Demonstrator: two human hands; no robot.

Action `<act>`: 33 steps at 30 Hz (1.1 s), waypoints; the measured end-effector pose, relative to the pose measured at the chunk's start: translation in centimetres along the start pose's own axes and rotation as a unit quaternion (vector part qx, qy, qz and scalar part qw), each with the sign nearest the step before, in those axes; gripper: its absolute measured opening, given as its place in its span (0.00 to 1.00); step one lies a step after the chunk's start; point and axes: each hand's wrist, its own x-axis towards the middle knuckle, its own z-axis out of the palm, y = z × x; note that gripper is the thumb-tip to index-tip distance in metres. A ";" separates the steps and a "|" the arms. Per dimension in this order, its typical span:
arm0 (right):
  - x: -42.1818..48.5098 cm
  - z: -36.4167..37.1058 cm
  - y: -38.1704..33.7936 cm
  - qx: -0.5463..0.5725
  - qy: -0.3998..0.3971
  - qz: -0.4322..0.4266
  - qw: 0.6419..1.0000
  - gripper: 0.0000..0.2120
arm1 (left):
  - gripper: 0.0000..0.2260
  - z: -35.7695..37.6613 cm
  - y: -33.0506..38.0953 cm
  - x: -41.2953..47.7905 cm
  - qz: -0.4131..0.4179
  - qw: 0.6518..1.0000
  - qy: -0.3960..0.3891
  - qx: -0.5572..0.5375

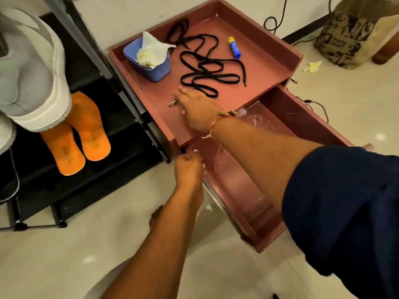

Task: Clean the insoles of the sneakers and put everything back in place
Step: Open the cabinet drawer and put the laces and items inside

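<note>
Pale floor tiles (pixel 71 255) run under a low reddish-brown surface (pixel 259 67) with a raised rim, and a drawer (pixel 298 117) below it stands pulled out. On the surface sit a blue tub (pixel 151 67) stuffed with crumpled tissue (pixel 151 50), a loose tangle of black laces (pixel 207 70) and, near the far rim, a blue and yellow glue stick (pixel 234 47).

To the left is a black shoe rack (pixel 43 190). Two orange insoles (pixel 88 128) lie side by side on one of its shelves, their far ends tucked under a grey and white sneaker (pixel 32 72) resting above them.

The right hand (pixel 194 106) reaches palm down over the near part of the surface, just beside the laces, fingers spread and their tips at a small metal piece (pixel 172 102); I cannot tell whether it pinches that piece or only touches it. The left hand (pixel 189 167) is curled around the near left corner of the drawer, gripping its edge.

Off to the far right a printed paper bag (pixel 349 33) stands on the floor among black cables (pixel 272 22).
</note>
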 end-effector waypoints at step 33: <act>-16.9 9.6 4.3 0.191 -0.118 0.291 0.930 0.06 | 0.11 1.2 -0.7 -0.1 -0.025 0.992 -0.041 0.121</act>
